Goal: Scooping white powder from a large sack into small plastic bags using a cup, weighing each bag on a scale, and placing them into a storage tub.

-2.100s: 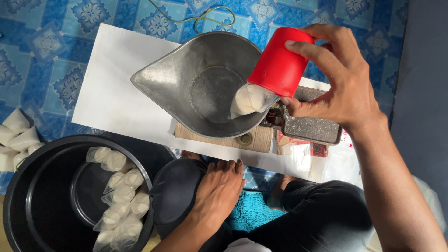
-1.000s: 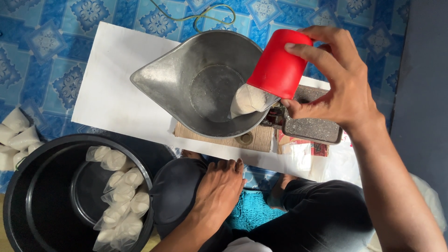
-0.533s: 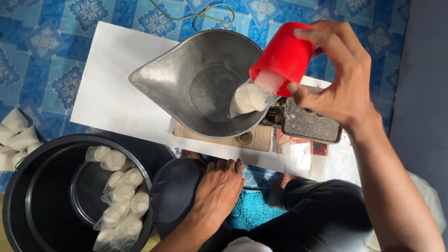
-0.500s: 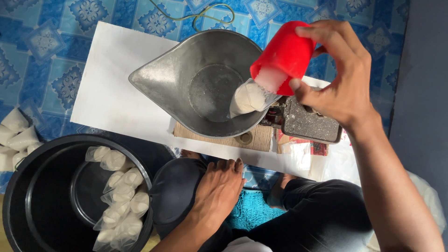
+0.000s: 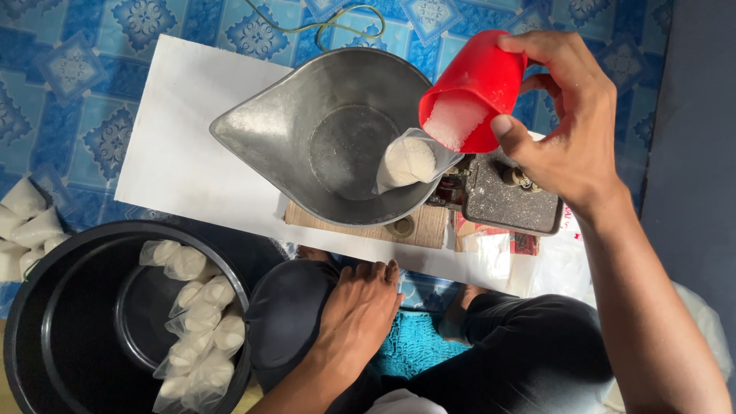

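- Head view, far left: small filled white bags (image 5: pixel 23 222) lie on the blue patterned floor covering (image 5: pixel 84 84), beside a black tub (image 5: pixel 46 330) holding more tied clear bags of white grains (image 5: pixel 195 330).
- Left hand (image 5: pixel 360 310) rests flat and relaxed on the person's knee, gripping nothing, just below the white board (image 5: pixel 184 153) that serves as a tabletop.
- Centre: a metal scale pan with a pouring spout (image 5: pixel 322 130) sits on the board; a small clear bag (image 5: pixel 410 161) part-filled with white grains leans against its right inner wall.
- Right hand (image 5: pixel 567 130) grasps a red cup (image 5: pixel 471 88), now tipped further and lifted compared with half a second ago, so its mouth faces the bag's opening and white grains show at the lip; pouring looks under way, the bag not yet full.
- Right of that: the scale's dark platform (image 5: pixel 514 203), loose clear plastic (image 5: pixel 552 268), then dark plain floor (image 5: pixel 698 153). A green cord (image 5: pixel 322 23) loops at the top.
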